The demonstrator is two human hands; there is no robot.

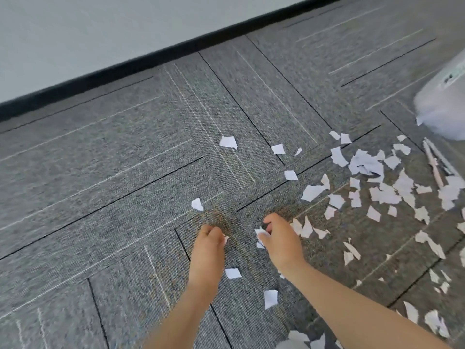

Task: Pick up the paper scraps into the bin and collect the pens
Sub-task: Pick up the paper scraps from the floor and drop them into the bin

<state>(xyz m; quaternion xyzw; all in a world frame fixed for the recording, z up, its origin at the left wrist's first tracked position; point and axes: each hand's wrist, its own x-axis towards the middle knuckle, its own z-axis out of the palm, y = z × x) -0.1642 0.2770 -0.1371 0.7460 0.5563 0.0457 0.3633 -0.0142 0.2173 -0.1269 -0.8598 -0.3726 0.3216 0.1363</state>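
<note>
Both hands low over the carpet [125, 172]. Right hand [280, 244] has its grip pinched on a white scrap [261, 233]; left hand [207, 250] is curled tight, a sliver of white showing at the fingertips, probably a scrap, though blur makes it hard to call. Loose scraps [385, 195] lie thick to the right, a few scattered ahead. The pens [436, 163] rest beside the bin [442, 102] at the right edge.

Grey carpet tiles [125, 152] with thin stripes; black skirting [156, 55] under pale wall [100, 26].
</note>
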